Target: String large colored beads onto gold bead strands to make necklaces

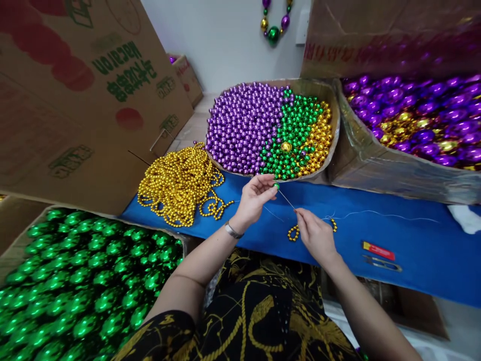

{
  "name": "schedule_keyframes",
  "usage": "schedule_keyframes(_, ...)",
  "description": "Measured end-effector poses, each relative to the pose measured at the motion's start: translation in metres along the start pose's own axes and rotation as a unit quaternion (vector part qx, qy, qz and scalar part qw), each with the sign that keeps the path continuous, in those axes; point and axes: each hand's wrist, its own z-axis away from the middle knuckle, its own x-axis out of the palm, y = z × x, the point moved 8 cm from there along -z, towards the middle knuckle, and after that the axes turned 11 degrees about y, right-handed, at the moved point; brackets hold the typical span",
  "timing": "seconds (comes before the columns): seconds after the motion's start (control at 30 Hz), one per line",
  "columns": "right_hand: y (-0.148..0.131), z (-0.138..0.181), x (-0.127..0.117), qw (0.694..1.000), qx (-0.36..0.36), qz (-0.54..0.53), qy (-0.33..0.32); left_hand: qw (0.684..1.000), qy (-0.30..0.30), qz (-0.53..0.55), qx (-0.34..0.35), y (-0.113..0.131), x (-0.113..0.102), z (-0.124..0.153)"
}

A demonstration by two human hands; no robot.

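Observation:
Pinched in the fingertips of my left hand is a small shiny green bead. My right hand closes on the near end of a thin needle, whose far tip meets the green bead. Both hands are over the blue cloth, just in front of a box of small beads in purple, green and gold. A short gold bead strand lies under and beside my right hand. Pale thread trails off to the right across the cloth.
Left of my hands lies a heap of gold bead strands. Large green beads fill a carton at lower left; purple and gold ones fill another at right. A red and yellow cutter and thread snips rest on the cloth.

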Motion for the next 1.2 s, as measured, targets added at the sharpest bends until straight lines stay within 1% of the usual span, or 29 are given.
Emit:
schedule_keyframes(0.17, 0.003, -0.002, 0.007, 0.997, 0.017, -0.069, -0.026, 0.999, -0.03, -0.009, -0.002, -0.008, 0.017, 0.007)
schedule_keyframes(0.33, 0.013, -0.009, -0.002, 0.993, 0.061, -0.102, -0.013, 0.997, -0.079, -0.025, 0.0, -0.012, 0.038, 0.01)
schedule_keyframes(0.43, 0.02, -0.019, -0.011, 0.994, 0.057, -0.096, -0.009, 0.995, -0.094, -0.027, -0.001, -0.011, 0.051, 0.005)
schedule_keyframes(0.53, 0.024, -0.033, -0.025, 0.997, 0.031, -0.074, 0.021, 0.992, -0.118, -0.035, 0.01, -0.006, 0.07, 0.0)
schedule_keyframes(0.67, 0.033, -0.045, -0.042, 0.993, 0.042, -0.086, 0.066, 0.986, -0.158, -0.042, 0.023, -0.003, 0.095, 0.0)
schedule_keyframes(0.73, 0.036, -0.044, -0.046, 0.991, 0.047, -0.097, 0.079, 0.983, -0.172, -0.056, 0.042, -0.001, 0.102, 0.003)
schedule_keyframes(0.8, 0.04, -0.039, -0.049, 0.989, 0.053, -0.105, 0.087, 0.978, -0.172, -0.086, 0.076, 0.005, 0.106, 0.004)
schedule_keyframes(0.87, 0.047, -0.032, -0.053, 0.985, 0.077, -0.115, 0.108, 0.974, -0.165, -0.118, 0.104, 0.012, 0.109, 0.001)
schedule_keyframes(0.93, 0.057, -0.022, -0.058, 0.976, 0.115, -0.128, 0.134, 0.966, -0.163, -0.146, 0.135, 0.021, 0.117, -0.01)
schedule_keyframes(1.0, 0.067, -0.012, -0.064, 0.967, 0.148, -0.138, 0.153, 0.952, -0.167, -0.172, 0.189, 0.033, 0.133, -0.026)
schedule_keyframes(1.03, 0.069, -0.008, -0.067, 0.965, 0.156, -0.138, 0.157, 0.942, -0.173, -0.186, 0.221, 0.038, 0.145, -0.036)
schedule_keyframes(1.13, 0.07, 0.003, -0.08, 0.969, 0.148, -0.12, 0.16, 0.905, -0.193, -0.227, 0.304, 0.046, 0.19, -0.068)
schedule_keyframes(1.2, 0.07, 0.008, -0.09, 0.971, 0.143, -0.112, 0.155, 0.888, -0.197, -0.25, 0.333, 0.047, 0.223, -0.089)
